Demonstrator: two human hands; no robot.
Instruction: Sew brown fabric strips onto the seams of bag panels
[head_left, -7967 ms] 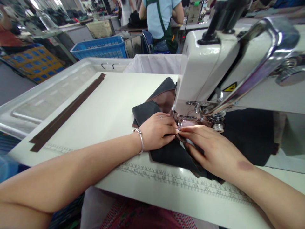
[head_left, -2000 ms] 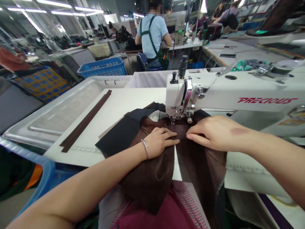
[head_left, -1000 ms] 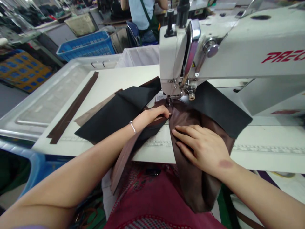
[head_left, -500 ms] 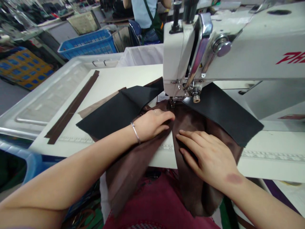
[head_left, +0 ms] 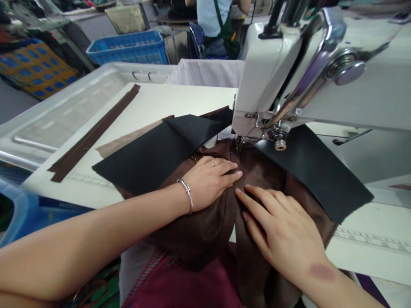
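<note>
Brown fabric lies under the presser foot of a white sewing machine and drapes over the table's front edge. My left hand rests flat on the fabric left of the seam, fingers stretched toward it. My right hand lies on the fabric to the right of the seam, its fingers extended and slightly spread. Stiff black panels flank the needle area: the left panel beyond my left wrist, the right panel beyond my right hand. Whatever is beneath my palms is hidden.
Dark brown strips lie on the white table at left. A clear plastic bin stands beside it. Behind are a blue crate and a seated person. A blue container is at lower left.
My left hand has come back toward me and lies flatter on the fabric. The left fabric part has swung in beside the right, narrowing the gap. The view has shifted, with the machine further right.
</note>
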